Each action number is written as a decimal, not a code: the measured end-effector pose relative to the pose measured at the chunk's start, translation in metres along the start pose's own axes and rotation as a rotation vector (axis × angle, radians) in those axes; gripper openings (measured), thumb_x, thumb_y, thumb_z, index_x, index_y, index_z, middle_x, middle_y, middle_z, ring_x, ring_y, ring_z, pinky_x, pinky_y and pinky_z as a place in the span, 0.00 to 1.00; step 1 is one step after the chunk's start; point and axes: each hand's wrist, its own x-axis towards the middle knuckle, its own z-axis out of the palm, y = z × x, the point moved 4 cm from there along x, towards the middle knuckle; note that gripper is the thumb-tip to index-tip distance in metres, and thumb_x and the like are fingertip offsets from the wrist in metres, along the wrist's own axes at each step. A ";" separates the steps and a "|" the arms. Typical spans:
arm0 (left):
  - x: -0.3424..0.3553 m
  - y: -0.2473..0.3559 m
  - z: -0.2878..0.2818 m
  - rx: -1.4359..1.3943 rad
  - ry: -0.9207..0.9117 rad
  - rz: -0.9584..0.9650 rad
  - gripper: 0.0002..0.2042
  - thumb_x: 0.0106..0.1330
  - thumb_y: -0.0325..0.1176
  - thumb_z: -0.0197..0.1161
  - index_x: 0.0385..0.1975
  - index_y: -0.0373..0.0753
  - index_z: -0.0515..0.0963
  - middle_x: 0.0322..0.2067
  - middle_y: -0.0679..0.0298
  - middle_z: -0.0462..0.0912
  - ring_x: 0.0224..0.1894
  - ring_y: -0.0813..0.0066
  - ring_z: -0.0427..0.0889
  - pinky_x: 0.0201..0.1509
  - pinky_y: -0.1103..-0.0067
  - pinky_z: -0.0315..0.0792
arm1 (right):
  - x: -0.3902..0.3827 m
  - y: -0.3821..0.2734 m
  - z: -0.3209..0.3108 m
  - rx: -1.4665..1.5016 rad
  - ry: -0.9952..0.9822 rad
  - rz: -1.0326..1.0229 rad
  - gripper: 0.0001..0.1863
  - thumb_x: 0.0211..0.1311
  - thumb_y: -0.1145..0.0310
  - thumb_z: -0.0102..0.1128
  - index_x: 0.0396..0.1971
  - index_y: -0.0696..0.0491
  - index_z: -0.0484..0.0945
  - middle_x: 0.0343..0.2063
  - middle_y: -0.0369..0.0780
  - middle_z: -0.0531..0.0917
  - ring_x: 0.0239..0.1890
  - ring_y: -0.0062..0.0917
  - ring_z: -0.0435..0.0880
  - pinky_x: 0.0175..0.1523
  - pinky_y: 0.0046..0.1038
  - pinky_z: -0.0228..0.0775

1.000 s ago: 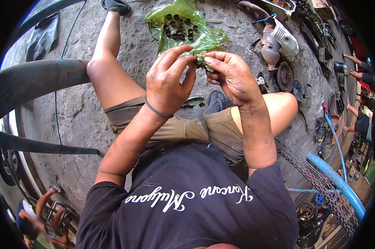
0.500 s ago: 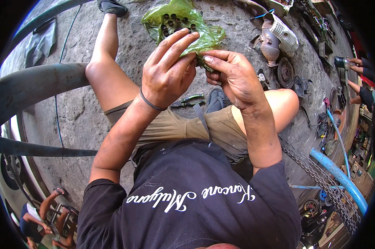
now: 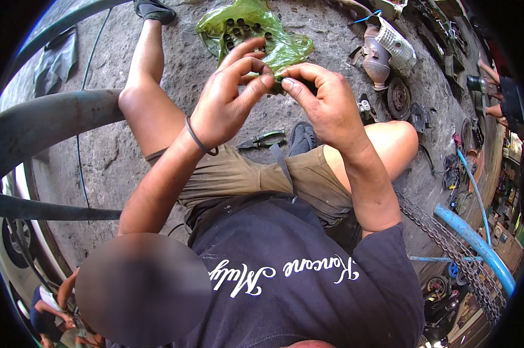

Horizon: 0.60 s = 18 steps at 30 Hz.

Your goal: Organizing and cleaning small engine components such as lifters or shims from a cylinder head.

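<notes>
A crumpled, see-through green plastic bag (image 3: pixel 294 49) lies on the ground in front of me. Several small dark ring-like caps (image 3: pixel 240 23) sit on or in it. Its near end rises between my hands. My right hand (image 3: pixel 325 104) pinches that gathered end between thumb and forefinger. Opposite, my left hand (image 3: pixel 224 101) is closed at thumb and forefinger on the same bunched plastic, the other fingers curled loosely above. Whether a small part is also held there is hidden. Green-handled pliers (image 3: pixel 265 139) rest on the ground below my hands.
A rusty metal canister with a heat shield (image 3: pixel 378 61) and a round metal disc (image 3: pixel 399 97) lie to the right. Curved metal bars (image 3: pixel 53 124) stand at my left. A chain (image 3: pixel 447 249) and blue pipe (image 3: pixel 473 246) are at the lower right; other people are near both edges.
My left hand has turned, its outstretched fingers curling in and its thumb coming into view by the bag's end. My right hand keeps its pinch nearly in place.
</notes>
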 end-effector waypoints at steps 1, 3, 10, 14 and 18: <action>-0.001 0.011 0.000 0.173 0.073 0.089 0.08 0.69 0.31 0.58 0.37 0.30 0.76 0.61 0.51 0.69 0.58 0.61 0.75 0.58 0.72 0.71 | -0.001 0.006 0.000 0.109 -0.033 0.115 0.09 0.62 0.72 0.61 0.37 0.62 0.81 0.31 0.44 0.85 0.33 0.27 0.83 0.40 0.29 0.74; -0.003 0.018 -0.001 0.347 0.146 0.177 0.09 0.66 0.30 0.62 0.37 0.29 0.77 0.60 0.49 0.70 0.56 0.57 0.77 0.56 0.71 0.74 | -0.002 0.011 0.001 0.219 -0.067 0.230 0.09 0.62 0.72 0.61 0.38 0.62 0.81 0.30 0.43 0.85 0.34 0.23 0.83 0.40 0.27 0.74; -0.004 0.006 -0.024 -0.354 -0.111 -0.115 0.11 0.74 0.34 0.51 0.38 0.32 0.76 0.62 0.57 0.67 0.64 0.69 0.67 0.66 0.74 0.59 | 0.002 0.010 -0.015 0.357 -0.119 0.092 0.09 0.61 0.73 0.63 0.39 0.61 0.84 0.32 0.39 0.86 0.35 0.18 0.82 0.44 0.22 0.75; -0.003 0.004 -0.023 -0.342 -0.129 -0.181 0.11 0.74 0.35 0.51 0.38 0.32 0.76 0.61 0.56 0.68 0.64 0.69 0.67 0.67 0.74 0.57 | 0.008 0.001 -0.016 0.121 -0.150 0.043 0.09 0.61 0.71 0.63 0.36 0.61 0.83 0.30 0.42 0.85 0.32 0.21 0.83 0.40 0.24 0.74; -0.006 0.003 -0.027 -0.191 -0.154 -0.046 0.11 0.74 0.36 0.53 0.36 0.32 0.75 0.59 0.57 0.68 0.62 0.69 0.67 0.65 0.75 0.58 | 0.007 0.003 -0.023 -0.024 -0.222 0.030 0.09 0.64 0.70 0.61 0.34 0.62 0.79 0.28 0.39 0.83 0.32 0.17 0.78 0.40 0.23 0.72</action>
